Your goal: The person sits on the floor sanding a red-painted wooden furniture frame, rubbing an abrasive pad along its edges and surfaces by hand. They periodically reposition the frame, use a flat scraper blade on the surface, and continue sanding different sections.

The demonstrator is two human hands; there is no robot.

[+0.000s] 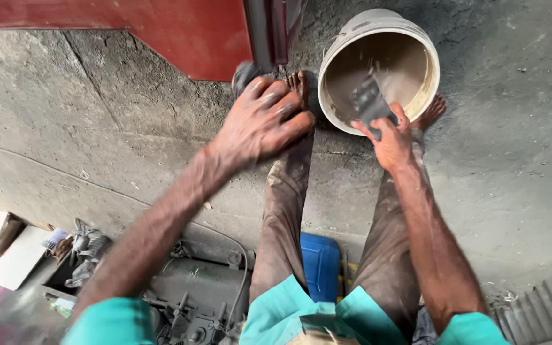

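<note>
My right hand (391, 140) grips a dark putty scraper (370, 102) whose blade dips into a white bucket (416, 45) of beige-brown paste on the concrete floor. My left hand (263, 118) is blurred, fingers curled and smeared grey, and hovers above my left foot beside the lower edge of a dark red metal panel (193, 32). A dark grey object (245, 73) shows just behind its fingers; whether the hand holds it is unclear. My legs in stained brown trousers reach down to bare feet either side of the bucket.
A blue plastic seat (319, 265) sits under me. A grey machine with hoses (199, 294) and scattered tools and boards (14, 249) lie at lower left. Corrugated sheet (544, 306) is at lower right.
</note>
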